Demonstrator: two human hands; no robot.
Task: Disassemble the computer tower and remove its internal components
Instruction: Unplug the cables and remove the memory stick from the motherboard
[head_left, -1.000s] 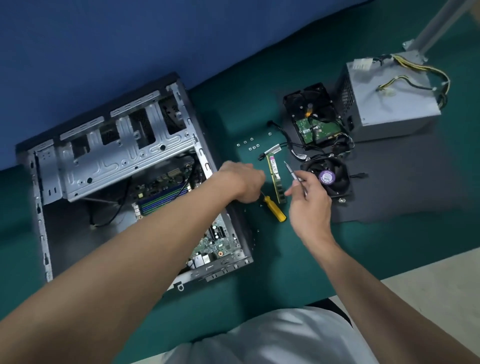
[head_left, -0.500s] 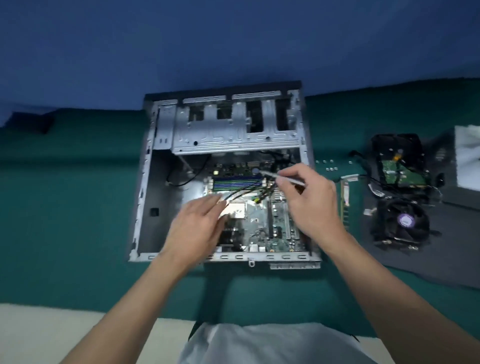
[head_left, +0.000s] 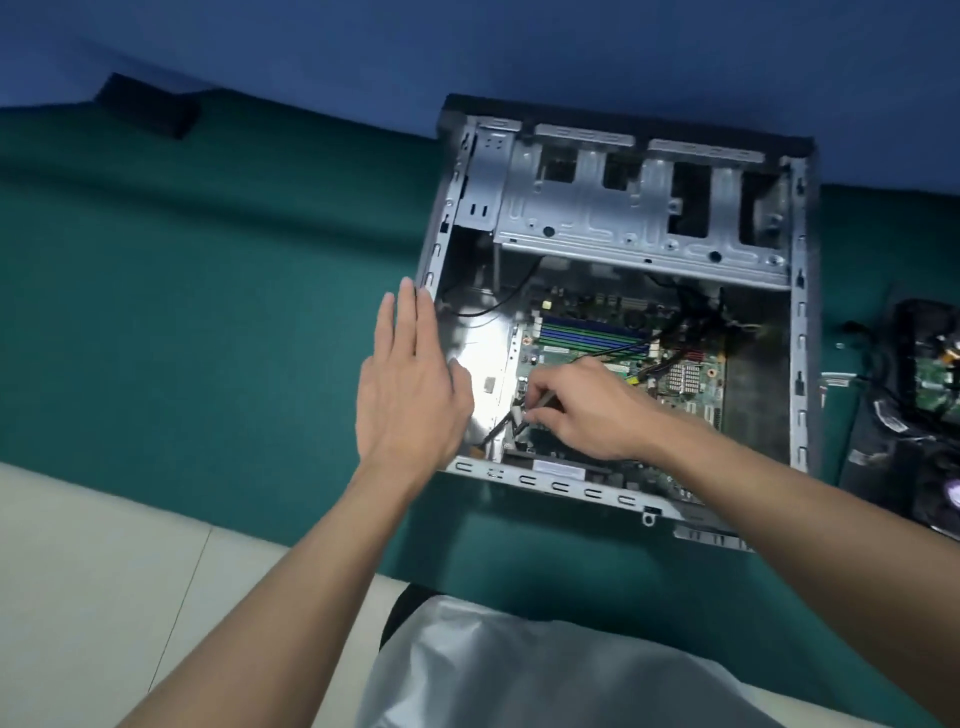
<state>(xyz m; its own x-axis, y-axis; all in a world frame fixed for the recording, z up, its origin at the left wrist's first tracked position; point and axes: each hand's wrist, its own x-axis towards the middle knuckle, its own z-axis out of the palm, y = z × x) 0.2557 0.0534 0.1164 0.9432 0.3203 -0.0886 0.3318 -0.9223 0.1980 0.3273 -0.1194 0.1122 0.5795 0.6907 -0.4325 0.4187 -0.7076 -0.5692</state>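
Observation:
The open computer case (head_left: 800, 332) lies on its side on the green mat, its metal drive cage (head_left: 623, 218) across the far end. The green motherboard (head_left: 691, 374) with blue memory slots (head_left: 587, 332) sits inside. My right hand (head_left: 592, 410) is in the case, pinching thin metal tweezers (head_left: 511, 428) whose tips point down-left at the board's near left corner. My left hand (head_left: 410, 395) hovers flat and empty over the case's left wall, fingers straight and close together.
At the right edge lie a removed hard drive (head_left: 935, 374) with loose black cables and a cooler fan (head_left: 935, 478) on a dark mat. A small screw (head_left: 840, 344) rests on the green mat. A black object (head_left: 145, 111) sits far left. Pale floor (head_left: 104, 545) borders the mat.
My right hand moved the tweezers from the board's far middle to its near left corner. My left hand lifted off the board and shifted left to the case wall.

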